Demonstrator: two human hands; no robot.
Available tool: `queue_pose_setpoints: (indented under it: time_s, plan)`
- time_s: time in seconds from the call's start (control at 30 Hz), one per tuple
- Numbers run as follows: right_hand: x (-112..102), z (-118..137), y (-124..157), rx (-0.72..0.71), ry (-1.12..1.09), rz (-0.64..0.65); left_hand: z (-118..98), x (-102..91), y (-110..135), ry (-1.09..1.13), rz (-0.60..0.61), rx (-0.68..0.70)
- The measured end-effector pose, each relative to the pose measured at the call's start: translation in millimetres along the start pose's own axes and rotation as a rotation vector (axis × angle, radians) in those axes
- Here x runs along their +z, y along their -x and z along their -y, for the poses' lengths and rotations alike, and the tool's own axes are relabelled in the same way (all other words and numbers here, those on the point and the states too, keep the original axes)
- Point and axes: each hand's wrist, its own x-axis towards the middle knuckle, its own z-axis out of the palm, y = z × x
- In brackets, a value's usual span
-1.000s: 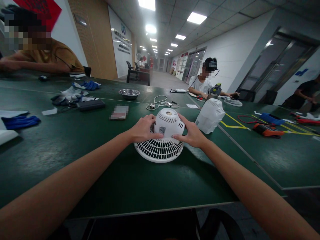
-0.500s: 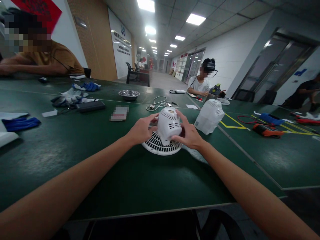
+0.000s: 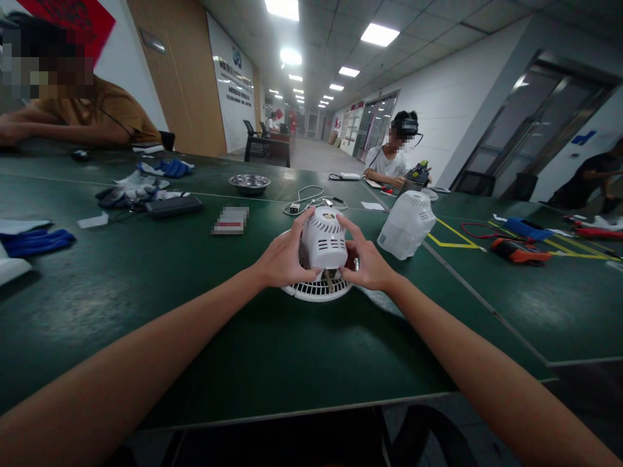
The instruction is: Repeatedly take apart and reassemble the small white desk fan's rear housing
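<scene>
A small white fan lies face down on the green table (image 3: 272, 350), its round grille (image 3: 317, 290) underneath. Its vented white motor cover (image 3: 324, 241) stands lifted above the grille, with dark inner parts showing beneath it. My left hand (image 3: 283, 258) grips the cover's left side, thumb stretched up along it. From the other side my right hand (image 3: 366, 259) closes its fingers round the cover. A second white fan housing (image 3: 407, 224) stands just right of my hands.
Behind lie a white cable (image 3: 311, 198), a steel bowl (image 3: 250, 183), a dark flat case (image 3: 174, 205), blue gloves (image 3: 36, 240) and an orange tool (image 3: 516, 250). One person sits far left, another at the far right of the table.
The motor cover has come up off the grille and been turned in my hands. The grille shifted slightly away from me.
</scene>
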Motion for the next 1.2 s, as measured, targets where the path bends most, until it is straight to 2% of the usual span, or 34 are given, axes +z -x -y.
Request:
queue_pose_setpoints:
  time_s: [0.27,0.47,0.67,0.83,0.97,1.2]
  plan:
    - [0.2,-12.2,-2.7,-0.015,0.023,0.034,25.4,7.7,-5.9,-0.227,-0.021,0.16]
    - [-4.0,-13.9,-4.1,-0.033,0.063,0.102,37.3,-4.4,-9.7,-0.236,0.082,0.222]
    - [-5.4,-10.1,-4.4,-0.002,0.184,0.112,50.3,-7.0,-10.8,-0.253,0.078,0.247]
    - [-18.0,-32.1,-3.6,-0.038,0.328,0.002,57.8,-11.0,-9.7,-0.298,0.056,0.191]
    - [-25.7,-52.3,-4.0,0.007,0.365,-0.094,60.7,-15.6,-10.1,-0.339,0.065,0.147]
    - [-23.6,-42.8,-4.8,0.037,0.394,-0.13,63.0,-14.9,-10.9,-0.363,0.092,0.137]
